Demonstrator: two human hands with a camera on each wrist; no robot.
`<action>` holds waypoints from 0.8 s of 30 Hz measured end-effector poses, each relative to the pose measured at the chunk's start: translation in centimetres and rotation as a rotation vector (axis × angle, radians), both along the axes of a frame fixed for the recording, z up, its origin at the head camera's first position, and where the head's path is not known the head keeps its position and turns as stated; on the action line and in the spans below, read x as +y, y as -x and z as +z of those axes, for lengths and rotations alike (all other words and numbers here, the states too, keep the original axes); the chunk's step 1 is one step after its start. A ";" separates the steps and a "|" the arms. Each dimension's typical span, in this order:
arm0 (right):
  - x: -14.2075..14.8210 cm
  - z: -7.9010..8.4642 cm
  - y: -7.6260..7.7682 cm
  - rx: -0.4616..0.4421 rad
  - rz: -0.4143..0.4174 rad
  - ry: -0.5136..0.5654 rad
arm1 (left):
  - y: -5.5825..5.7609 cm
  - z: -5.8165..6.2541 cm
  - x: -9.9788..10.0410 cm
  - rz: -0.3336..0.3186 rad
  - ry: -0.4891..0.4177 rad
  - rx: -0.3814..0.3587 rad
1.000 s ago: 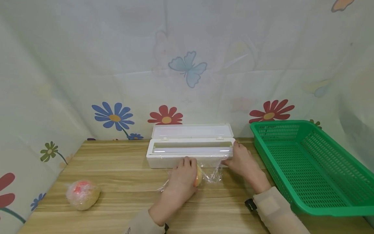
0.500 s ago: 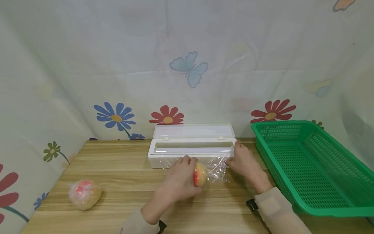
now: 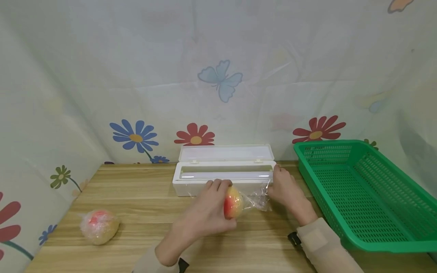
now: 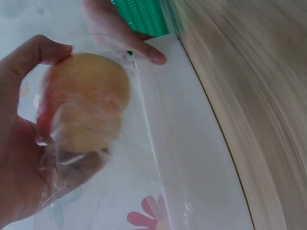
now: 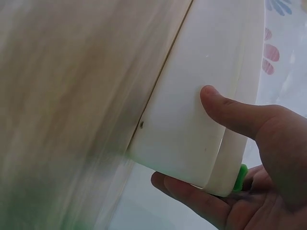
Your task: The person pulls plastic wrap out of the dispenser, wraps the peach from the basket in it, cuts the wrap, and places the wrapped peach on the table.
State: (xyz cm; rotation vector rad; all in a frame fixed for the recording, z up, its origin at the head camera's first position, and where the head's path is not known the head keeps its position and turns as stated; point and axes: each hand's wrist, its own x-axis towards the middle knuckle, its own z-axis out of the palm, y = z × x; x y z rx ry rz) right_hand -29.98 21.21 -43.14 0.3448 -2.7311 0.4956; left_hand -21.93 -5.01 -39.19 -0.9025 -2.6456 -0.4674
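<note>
My left hand (image 3: 206,212) grips a red-and-yellow peach (image 3: 233,203) just in front of a white cling film box (image 3: 198,188). In the left wrist view, thin clear film clings to the peach (image 4: 91,103) and spreads over my fingers. Crinkled film (image 3: 257,199) stretches from the fruit toward the box's right end. That end is held by my right hand (image 3: 286,189). The right wrist view has its thumb on the long front face of the box (image 5: 177,110), with the other fingers around the end. The box lid (image 3: 225,152) stands raised at the back, exposing the film roll (image 3: 225,175).
A film-wrapped peach (image 3: 99,227) sits at the left of the wooden table (image 3: 143,189). On the right, a green plastic basket (image 3: 362,204) stands close beside my right forearm. A flower-printed cloth (image 3: 153,94) hangs behind the table.
My left hand has turned and drawn slightly back, so more of the peach shows. The film has bunched up between the peach and the right end of the box. My right hand stays there.
</note>
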 end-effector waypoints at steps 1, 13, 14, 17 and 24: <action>0.0 0.0 0.0 -0.003 -0.002 -0.002 | 0.0 0.1 -0.1 -0.010 -0.015 0.007; -0.3 0.6 -0.1 -0.083 -0.024 -0.003 | -0.4 0.9 -0.6 -0.029 -0.156 -0.046; -0.3 0.6 0.0 -0.086 -0.027 -0.005 | -0.4 1.0 -0.7 -0.030 -0.168 -0.051; -0.3 0.7 0.0 -0.093 -0.036 -0.016 | -0.6 1.2 -0.8 -0.034 -0.190 -0.056; -0.2 0.5 -0.2 -0.067 -0.025 -0.043 | -1.3 1.8 -0.9 -0.039 -0.201 -0.030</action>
